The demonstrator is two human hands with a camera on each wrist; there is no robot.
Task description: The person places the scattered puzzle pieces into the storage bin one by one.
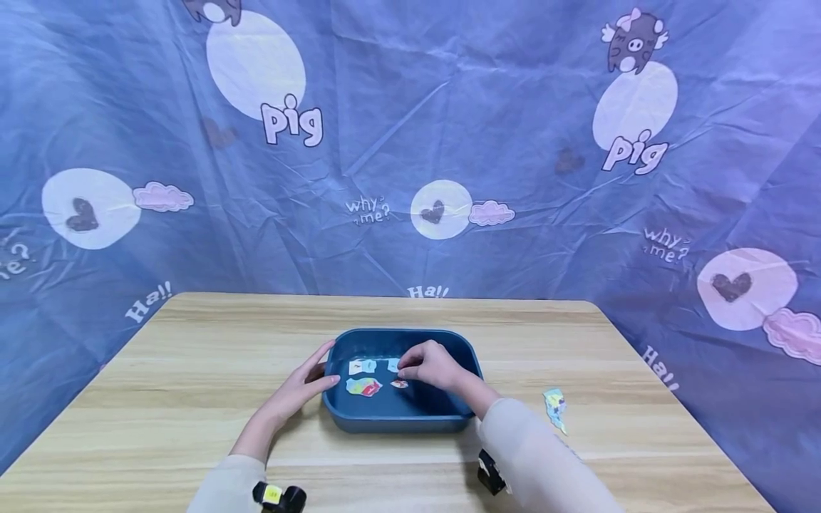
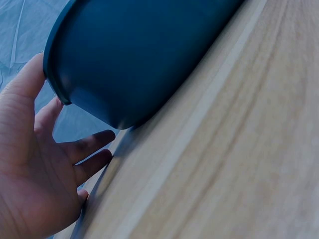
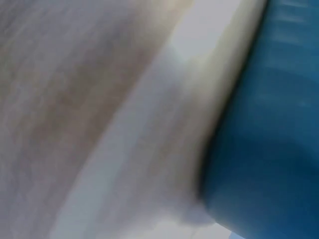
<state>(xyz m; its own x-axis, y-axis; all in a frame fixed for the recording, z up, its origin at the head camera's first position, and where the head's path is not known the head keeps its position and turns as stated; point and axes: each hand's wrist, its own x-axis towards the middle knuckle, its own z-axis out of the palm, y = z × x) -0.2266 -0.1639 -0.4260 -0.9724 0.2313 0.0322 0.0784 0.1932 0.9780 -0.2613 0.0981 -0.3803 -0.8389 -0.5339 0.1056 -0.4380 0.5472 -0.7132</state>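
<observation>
A dark blue rectangular tub [image 1: 404, 425] stands on the wooden table. Inside it lie torn, coloured paper pieces: a yellow and red one [image 1: 363, 386], a pale one [image 1: 362, 367] and a small red and white one [image 1: 399, 384]. My left hand [image 1: 296, 394] rests against the tub's left end with spread fingers; the left wrist view shows its thumb [image 2: 31, 77] at the rim. Reaching in over the right side, my right hand [image 1: 431, 365] pinches a small light-blue paper piece [image 1: 393, 365] at its fingertips. The right wrist view shows the tub's outer wall [image 3: 269, 149], not the hand.
Right of the tub, a light-blue and yellow paper piece [image 1: 555, 408] lies on the table [image 1: 616, 356]. Another pale scrap [image 1: 568, 447] peeks out beside the right sleeve. A blue printed cloth [image 1: 385, 142] hangs behind the table and at its sides.
</observation>
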